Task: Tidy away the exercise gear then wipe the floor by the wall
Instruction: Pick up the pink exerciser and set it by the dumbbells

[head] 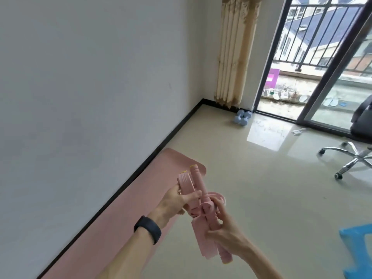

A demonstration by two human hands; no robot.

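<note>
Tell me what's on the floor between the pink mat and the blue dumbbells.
Nothing. In the head view, the floor between the mat and the dumbbells is bare, shiny tile running beside the black skirting.

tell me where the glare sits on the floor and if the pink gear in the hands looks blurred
Head view: daylight through the balcony door throws a bright glare patch on the glossy floor near the blue dumbbells; the pink gear is slightly soft, not sharp; the wide-angle lens tilts the door and the curtain.
</note>
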